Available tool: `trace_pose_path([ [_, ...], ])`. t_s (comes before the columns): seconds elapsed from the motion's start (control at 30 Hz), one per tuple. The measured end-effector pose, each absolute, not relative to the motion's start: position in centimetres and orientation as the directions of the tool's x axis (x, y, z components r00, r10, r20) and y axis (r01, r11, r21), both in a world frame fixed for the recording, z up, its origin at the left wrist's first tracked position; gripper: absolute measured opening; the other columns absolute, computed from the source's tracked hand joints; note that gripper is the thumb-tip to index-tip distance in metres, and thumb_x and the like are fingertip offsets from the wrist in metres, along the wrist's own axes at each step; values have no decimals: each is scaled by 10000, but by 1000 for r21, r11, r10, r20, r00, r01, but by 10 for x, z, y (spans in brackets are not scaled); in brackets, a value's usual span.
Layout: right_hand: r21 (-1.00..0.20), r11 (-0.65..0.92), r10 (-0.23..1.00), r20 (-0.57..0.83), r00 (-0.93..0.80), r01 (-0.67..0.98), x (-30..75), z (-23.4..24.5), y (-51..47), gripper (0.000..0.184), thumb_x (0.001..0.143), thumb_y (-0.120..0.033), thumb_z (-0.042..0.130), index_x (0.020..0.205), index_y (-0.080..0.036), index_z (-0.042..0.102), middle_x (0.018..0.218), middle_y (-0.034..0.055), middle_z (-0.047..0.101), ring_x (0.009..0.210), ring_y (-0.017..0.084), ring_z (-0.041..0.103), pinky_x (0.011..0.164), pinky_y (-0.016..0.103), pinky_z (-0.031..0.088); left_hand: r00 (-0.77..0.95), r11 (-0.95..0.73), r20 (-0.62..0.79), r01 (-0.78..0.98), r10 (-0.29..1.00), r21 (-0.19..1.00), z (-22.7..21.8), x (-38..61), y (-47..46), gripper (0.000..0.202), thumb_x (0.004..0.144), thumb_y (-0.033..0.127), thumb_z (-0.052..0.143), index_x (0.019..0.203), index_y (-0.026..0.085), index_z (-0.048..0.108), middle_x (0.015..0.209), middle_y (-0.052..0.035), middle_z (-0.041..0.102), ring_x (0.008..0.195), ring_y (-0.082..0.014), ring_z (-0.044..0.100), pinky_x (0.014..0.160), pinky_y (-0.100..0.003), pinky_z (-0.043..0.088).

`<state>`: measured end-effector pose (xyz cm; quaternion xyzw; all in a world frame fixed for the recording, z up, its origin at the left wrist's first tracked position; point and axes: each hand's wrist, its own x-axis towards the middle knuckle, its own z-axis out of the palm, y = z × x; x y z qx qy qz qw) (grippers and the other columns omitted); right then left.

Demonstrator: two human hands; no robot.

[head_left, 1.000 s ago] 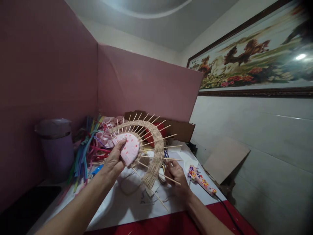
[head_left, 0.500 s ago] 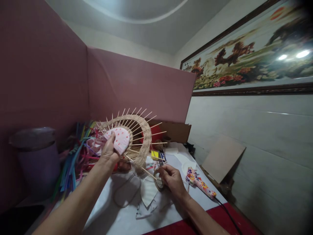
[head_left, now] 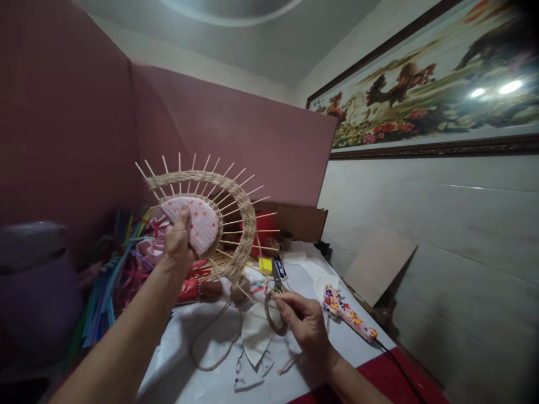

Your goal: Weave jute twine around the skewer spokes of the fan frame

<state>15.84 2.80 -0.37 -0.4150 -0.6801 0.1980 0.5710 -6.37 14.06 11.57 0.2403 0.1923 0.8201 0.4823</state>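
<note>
My left hand (head_left: 178, 240) is closed on a woven fan-shaped piece (head_left: 246, 221), its thumb pressed on the pale half-round centre (head_left: 204, 224) with red dots. Thin wooden sticks radiate from that centre through a band of woven twine, and their bare tips stick out past it. In my right hand (head_left: 306, 324) is a pair of scissors (head_left: 275, 321), gripped at the handles with the blades pointing up and away. The scissors are just right of the woven piece's lower end, apart from it. A ball of twine (head_left: 241, 289) lies below that end, with a loose strand looping over the table.
A flower-patterned glue gun (head_left: 348, 313) with a black cord lies on the right. White leaf-shaped pieces (head_left: 256, 335) rest on the white table cover (head_left: 168, 359). Colourful pipe cleaners (head_left: 99, 300) are heaped at left beside a purple bin (head_left: 37, 286). Pink panels (head_left: 227, 123) stand behind.
My left hand has raised the woven piece and tilted it more upright, facing me. The scissors have moved away from its lower stick, and their blades now show clearly. The view has shifted slightly.
</note>
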Motion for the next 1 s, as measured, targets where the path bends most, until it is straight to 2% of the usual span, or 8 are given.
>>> trace_pose_path([
  [0.13,-657,640,731,681,-53,399,157,-8,27,187,769,-205,535,915,-172,647,686,37,635,538,121,520,494,230,395,-439,-488,233,-666,868,564,112,-51,144,150,693,255,640,777,147,579,644,19,623,547,-85,592,654,-238,525],
  [0.4,-570,687,680,723,-122,450,149,-4,20,268,764,-137,524,1008,-190,623,779,62,678,624,149,612,569,241,472,-416,-427,171,-666,893,612,93,-12,133,210,692,325,633,807,175,541,691,26,609,589,-87,595,654,-251,517],
  [0.53,-558,695,666,737,-114,455,149,-4,18,301,763,-127,522,1046,-196,598,812,67,678,667,158,629,601,247,487,-450,-453,160,-679,878,578,95,-13,134,156,718,297,618,791,179,547,671,41,600,564,-65,583,653,-220,516],
  [0.7,-537,709,646,754,-116,457,148,-2,15,344,770,-106,508,1093,-211,563,841,68,673,704,159,632,634,252,494,-472,-454,126,-690,873,563,100,-17,134,163,745,311,591,774,153,566,703,-2,631,614,-106,611,616,-232,531],
  [0.83,-524,721,637,759,-135,454,146,-1,14,343,775,-98,501,1092,-214,564,833,71,669,707,162,626,642,265,493,-498,-445,53,-716,866,539,102,-17,133,119,764,255,572,836,161,559,778,-18,656,712,-133,634,625,-240,538],
  [1.0,-509,726,633,758,-159,462,146,-2,15,355,788,-103,481,1123,-198,551,795,79,658,682,161,614,619,273,488,-482,-412,9,-739,876,533,103,-19,131,165,784,239,551,938,180,546,838,-25,675,773,-136,642,643,-240,539],
])
